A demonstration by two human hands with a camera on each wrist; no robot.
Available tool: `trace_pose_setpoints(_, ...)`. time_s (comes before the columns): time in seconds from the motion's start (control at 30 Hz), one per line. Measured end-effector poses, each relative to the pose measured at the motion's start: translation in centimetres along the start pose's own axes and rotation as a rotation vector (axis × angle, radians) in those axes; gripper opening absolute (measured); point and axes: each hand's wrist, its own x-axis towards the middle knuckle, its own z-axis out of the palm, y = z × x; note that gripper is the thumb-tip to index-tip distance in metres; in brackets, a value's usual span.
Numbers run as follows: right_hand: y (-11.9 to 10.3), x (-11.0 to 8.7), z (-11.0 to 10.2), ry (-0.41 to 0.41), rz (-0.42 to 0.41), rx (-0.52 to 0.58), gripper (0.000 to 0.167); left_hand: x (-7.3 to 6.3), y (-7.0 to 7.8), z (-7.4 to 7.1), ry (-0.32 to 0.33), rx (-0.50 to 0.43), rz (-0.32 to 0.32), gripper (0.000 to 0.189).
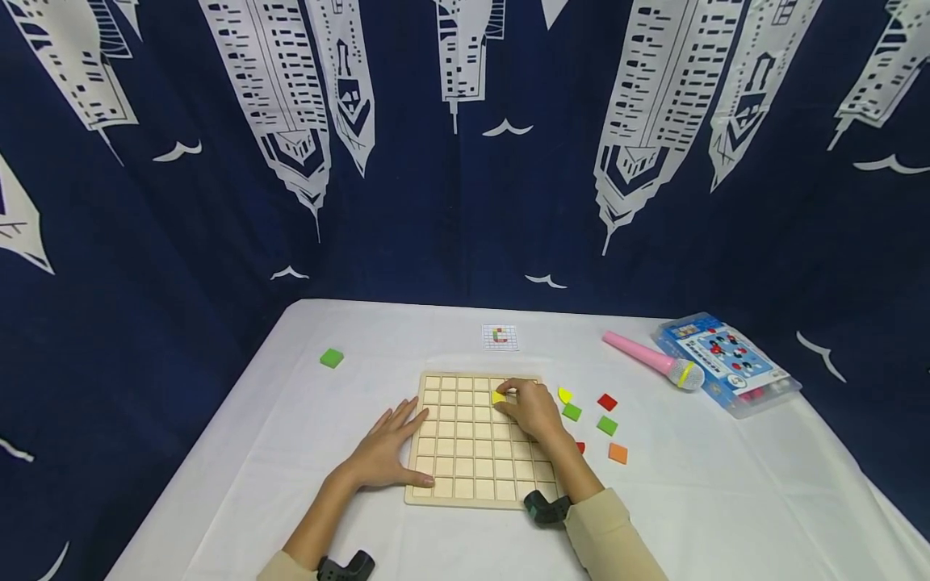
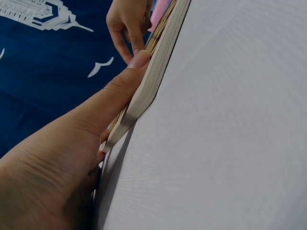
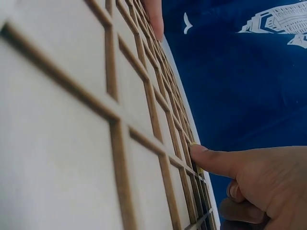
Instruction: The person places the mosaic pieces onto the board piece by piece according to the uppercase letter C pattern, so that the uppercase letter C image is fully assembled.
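Observation:
A square wooden grid board point(image 1: 465, 449) lies on the white table, its cells divided by raised ridges. My left hand point(image 1: 383, 453) rests along its left side, fingers spread straight and the thumb at the near left corner. In the left wrist view that thumb point(image 2: 112, 93) lies along the board's edge. My right hand point(image 1: 536, 410) reaches over the board's far part and pinches a small yellow tile point(image 1: 497, 397) between thumb and index finger, at a cell in an upper row. The right wrist view shows the right thumb point(image 3: 216, 160) down at the grid, mostly covering the tile.
Right of the board lie another yellow piece point(image 1: 564, 394), green tiles point(image 1: 607, 425), red pieces point(image 1: 607, 402) and an orange tile point(image 1: 618, 453). A green piece point(image 1: 332, 357) sits far left. Behind are a pattern card point(image 1: 500, 337), a pink microphone point(image 1: 643, 353) and a plastic case point(image 1: 726, 363).

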Motion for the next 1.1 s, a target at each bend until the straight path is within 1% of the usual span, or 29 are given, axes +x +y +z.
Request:
trace_pose_setpoints(0.1,-0.1,0.0,-0.3,-0.004,-0.002,0.008,0.029,0.0,-0.1,0.0,-0.005,-0.001,0.000,0.116)
trace_pose_setpoints(0.17,0.0,-0.2,-0.8,0.001,0.012,0.027,0.031,0.0,-0.1,0.0,-0.011,-0.003,-0.002,0.116)
trace_pose_setpoints(0.33,1.0,-0.6,-3.1,0.051,0.053,0.047,0.030,0.1,-0.1,0.0,-0.009,-0.006,-0.002,0.115)
trace_pose_setpoints(0.43,2.4,-1.0,-4.9,0.092,0.046,0.028,0.030,0.0,0.0,0.0,-0.009,-0.007,0.002,0.115)
trace_pose_setpoints(0.53,4.3,-1.4,-6.7,0.138,0.046,0.000,0.030,0.0,0.0,-0.1,-0.010,-0.007,0.005,0.114)
trace_pose_setpoints(0.6,5.8,-1.8,-7.7,0.163,0.071,-0.023,0.031,0.0,0.0,-0.1,-0.008,-0.004,0.005,0.115)
trace_pose_setpoints(0.67,7.3,-2.2,-8.5,0.176,0.117,-0.050,0.032,0.0,0.0,-0.1,-0.007,-0.003,0.003,0.115)
trace_pose_setpoints(0.8,10.0,-3.2,-9.6,0.144,0.219,-0.080,0.035,0.0,0.0,0.0,-0.007,0.000,-0.001,0.115)
trace_pose_setpoints(0.9,11.5,-3.8,-10.0,0.092,0.274,-0.084,0.037,0.1,-0.1,0.0,-0.004,0.007,0.000,0.115)
trace_pose_setpoints(1.03,12.6,-4.1,-10.0,0.037,0.308,-0.091,0.036,0.1,0.0,0.0,0.000,0.015,0.001,0.115)
trace_pose_setpoints(1.1,12.9,-4.1,-10.0,0.027,0.313,-0.099,0.035,0.0,0.0,0.0,-0.001,0.012,0.002,0.115)
